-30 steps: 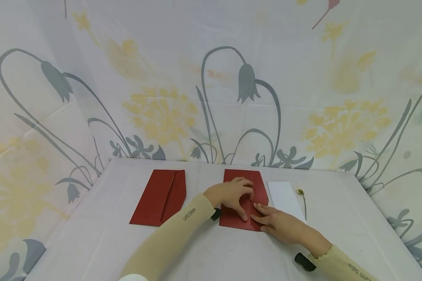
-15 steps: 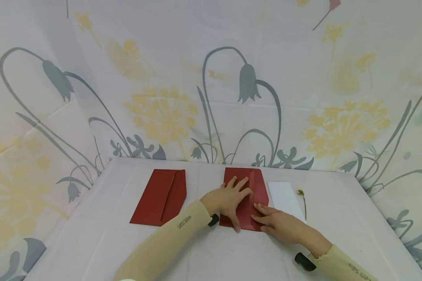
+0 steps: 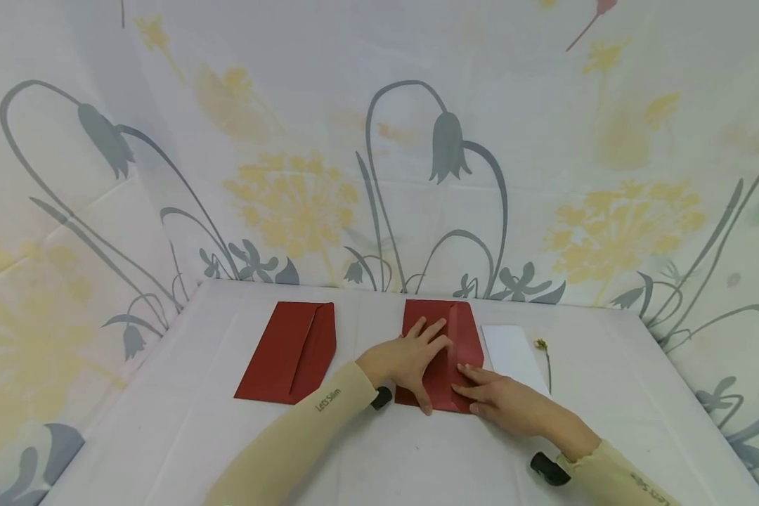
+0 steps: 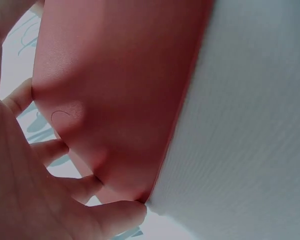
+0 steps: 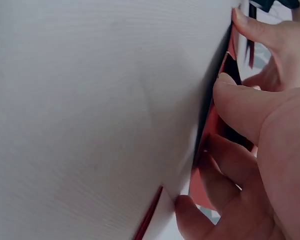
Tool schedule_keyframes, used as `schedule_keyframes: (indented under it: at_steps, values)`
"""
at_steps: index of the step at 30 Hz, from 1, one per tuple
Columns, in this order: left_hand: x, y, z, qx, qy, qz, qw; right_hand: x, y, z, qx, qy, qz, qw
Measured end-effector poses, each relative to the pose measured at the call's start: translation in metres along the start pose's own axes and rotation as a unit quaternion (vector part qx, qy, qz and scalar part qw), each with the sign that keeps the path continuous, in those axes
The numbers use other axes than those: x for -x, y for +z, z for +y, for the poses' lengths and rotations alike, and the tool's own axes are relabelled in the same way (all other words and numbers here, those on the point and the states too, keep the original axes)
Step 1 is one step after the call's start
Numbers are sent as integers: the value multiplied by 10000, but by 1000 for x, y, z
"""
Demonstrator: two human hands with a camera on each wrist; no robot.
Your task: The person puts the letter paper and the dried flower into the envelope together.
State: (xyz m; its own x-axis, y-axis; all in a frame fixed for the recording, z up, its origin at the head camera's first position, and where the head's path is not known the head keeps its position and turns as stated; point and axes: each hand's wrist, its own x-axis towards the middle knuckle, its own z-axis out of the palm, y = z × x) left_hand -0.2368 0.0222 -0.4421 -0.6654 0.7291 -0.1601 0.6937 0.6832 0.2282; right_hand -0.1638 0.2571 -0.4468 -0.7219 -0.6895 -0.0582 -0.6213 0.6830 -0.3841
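Note:
A red envelope (image 3: 466,327) lies flat near the middle of the table, its pointed flap spread out to the right. Over its left part my left hand (image 3: 407,362) rests with fingers splayed and the thumb at the near edge. The left wrist view shows these fingertips touching the red paper (image 4: 115,100). My right hand (image 3: 509,402) lies on the flap side, straight fingertips on the paper near the fold. In the right wrist view the right hand (image 5: 285,150) partly covers the envelope, and a dark gap shows along its red paper.
Another red envelope (image 3: 272,355) lies to the left with its flap side to the right. Right of the middle envelope are a white card or sheet of paper (image 3: 509,348), partly behind the right hand, and a small stemmed yellow flower (image 3: 541,346). A flower-printed cloth backs the white table.
My left hand has drawn a little to the left, away from the fold, and its bent fingers have spread out over the envelope. The right hand has stayed in place.

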Motion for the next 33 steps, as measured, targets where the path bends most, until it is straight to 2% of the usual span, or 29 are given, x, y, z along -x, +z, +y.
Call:
schedule_keyframes:
  at_steps: [5,9,12,15,20,24,27,33]
  values:
    - [-3,0,0,24,-45,-106,9999,0,-2,3,-194,-113,336,9992]
    - [-5,1,0,15,-62,-146,9999,6,-7,8,-591,124,959,9936]
    - [-6,0,0,50,-58,-135,9999,13,-13,16,-838,501,1552,9830]
    - [-6,1,-1,97,-63,-141,9998,20,-19,27,-958,918,2127,9681]
    - [-3,1,-3,158,-120,-163,9997,32,-28,42,-918,1569,2737,9445]
    - [-2,1,-4,150,-166,-171,9996,41,-32,53,-804,2030,2913,9314]
    - [-2,0,-4,161,-150,-157,9996,47,-31,61,-840,2298,2874,9260]
    - [-2,1,-2,205,-99,-126,9997,52,-27,72,-1078,2621,2414,9281]
